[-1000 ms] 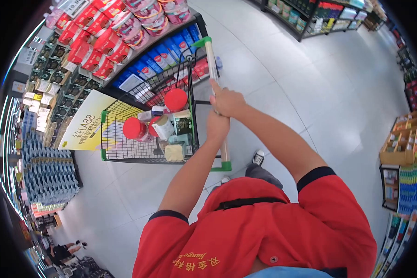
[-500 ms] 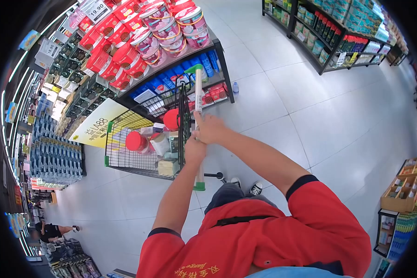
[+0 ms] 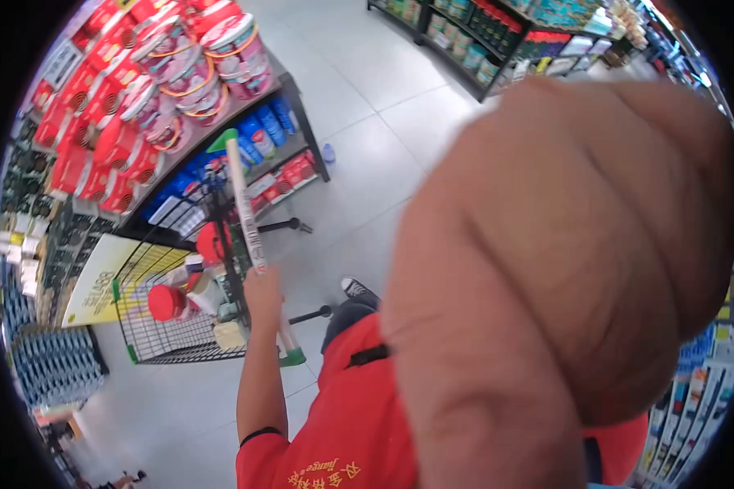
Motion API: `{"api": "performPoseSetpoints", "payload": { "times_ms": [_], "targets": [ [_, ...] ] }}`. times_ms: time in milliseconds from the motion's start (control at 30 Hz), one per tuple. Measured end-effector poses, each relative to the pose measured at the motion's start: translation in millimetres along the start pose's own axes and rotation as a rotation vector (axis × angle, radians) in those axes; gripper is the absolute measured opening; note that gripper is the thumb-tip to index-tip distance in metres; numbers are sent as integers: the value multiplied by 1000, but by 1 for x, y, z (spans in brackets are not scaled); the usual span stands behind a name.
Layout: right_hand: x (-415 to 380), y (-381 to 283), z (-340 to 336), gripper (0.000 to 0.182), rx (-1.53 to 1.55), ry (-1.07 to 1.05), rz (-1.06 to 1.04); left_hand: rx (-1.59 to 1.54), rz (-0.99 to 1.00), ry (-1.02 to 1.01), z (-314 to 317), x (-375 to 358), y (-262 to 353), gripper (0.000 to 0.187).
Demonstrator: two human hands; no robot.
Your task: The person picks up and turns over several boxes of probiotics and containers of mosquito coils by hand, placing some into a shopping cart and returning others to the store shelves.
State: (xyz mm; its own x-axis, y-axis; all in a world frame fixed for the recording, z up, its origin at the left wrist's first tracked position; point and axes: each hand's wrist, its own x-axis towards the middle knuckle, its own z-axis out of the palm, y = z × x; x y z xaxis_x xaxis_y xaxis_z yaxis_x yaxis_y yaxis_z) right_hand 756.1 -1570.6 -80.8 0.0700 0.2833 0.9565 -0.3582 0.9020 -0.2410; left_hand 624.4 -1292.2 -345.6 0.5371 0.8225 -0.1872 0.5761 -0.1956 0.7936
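Note:
My left hand is closed around the pale handle bar of a black wire shopping cart. My right hand is raised very near the camera and fills much of the right side. Its back shows, slightly blurred, and its fingers cannot be made out. Inside the cart lie a red-lidded tub, a second red-topped container, a white package and a pale yellow block-shaped pack. Green caps end the handle bar.
Beyond the cart stands a display shelf piled with pink buckets and red tubs. A yellow sign leans beside the cart. Another stocked shelf is at the back. A small bottle stands on the tiled floor.
My right hand has left the handle bar and come up close to the camera. My left hand stays on the bar. The view has shifted, placing the cart and display farther left.

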Motion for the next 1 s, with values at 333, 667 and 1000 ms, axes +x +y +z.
{"api": "performPoseSetpoints", "payload": {
  "times_ms": [333, 667, 1000],
  "targets": [
    [-2, -20, 13, 42, 52, -42, 40, 1107, 893, 89, 42, -31, -82, 17],
    [33, 52, -21, 41, 120, 22, 144, 69, -46, 109, -22, -39, -8, 30],
    [73, 90, -122, 41, 273, 42, 170, 88, -56, 228, -34, 13, 3, 31]
  ]
}}
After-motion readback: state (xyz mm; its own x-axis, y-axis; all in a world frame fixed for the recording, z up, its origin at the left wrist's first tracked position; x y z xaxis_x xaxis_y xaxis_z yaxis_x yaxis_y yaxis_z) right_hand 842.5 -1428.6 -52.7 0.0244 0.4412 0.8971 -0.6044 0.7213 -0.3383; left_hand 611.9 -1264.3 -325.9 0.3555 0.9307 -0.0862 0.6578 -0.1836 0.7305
